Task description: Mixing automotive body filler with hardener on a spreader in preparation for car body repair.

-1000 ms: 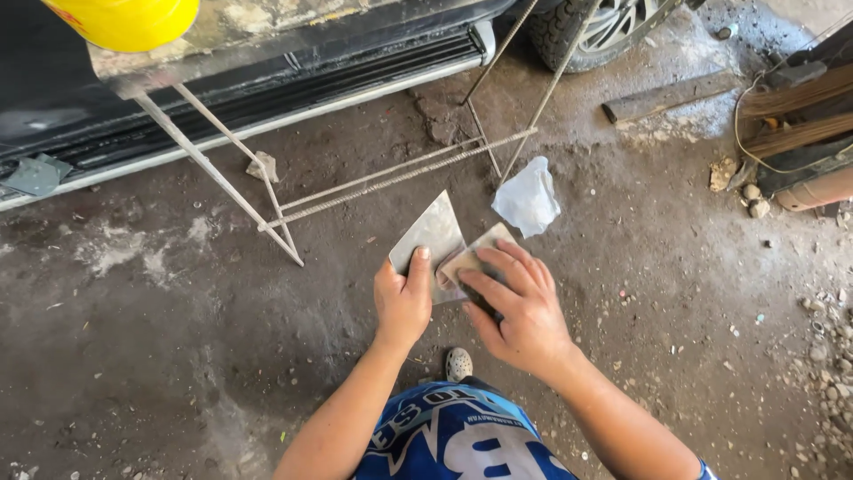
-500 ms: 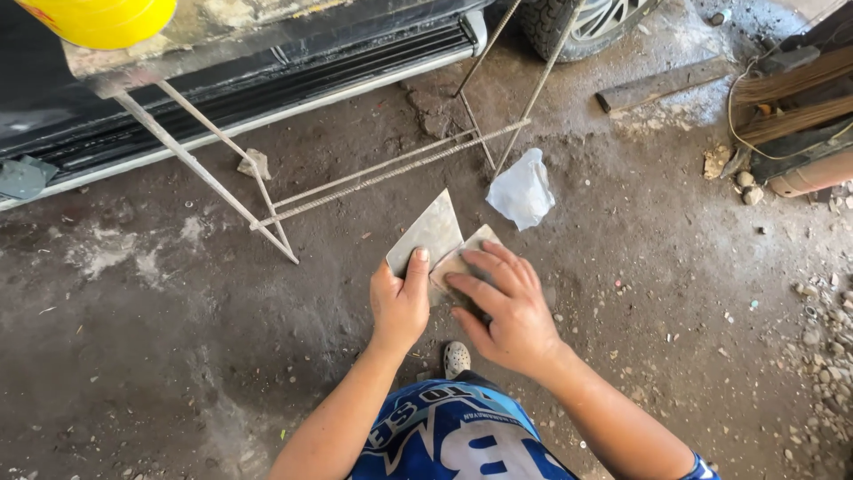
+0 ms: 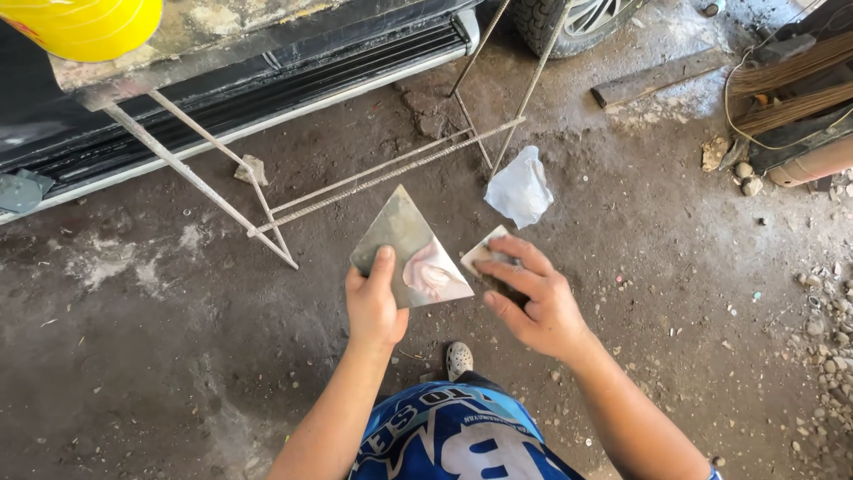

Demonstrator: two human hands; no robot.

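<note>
car (image 3: 267,62): sitting behind the stand
stand (image 3: 293,191): resting on dirt
plate (image 3: 404,249): left hand (image 3: 373,307) gripping it, pink filler blob now showing
spreader (image 3: 484,258): right hand (image 3: 533,302) pinching it, just pulled off the plate, so mixing is pausing

Bare dirt floor (image 3: 160,356) open to my left and right, rebar frame (image 3: 373,173) and crumpled white bag (image 3: 520,187) blocking farther ahead

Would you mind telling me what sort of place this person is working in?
Probably an informal car body repair yard: a dark car's sill and wheel stand over a stained dirt floor, and the left hand holds a flat board with pinkish filler.
</note>
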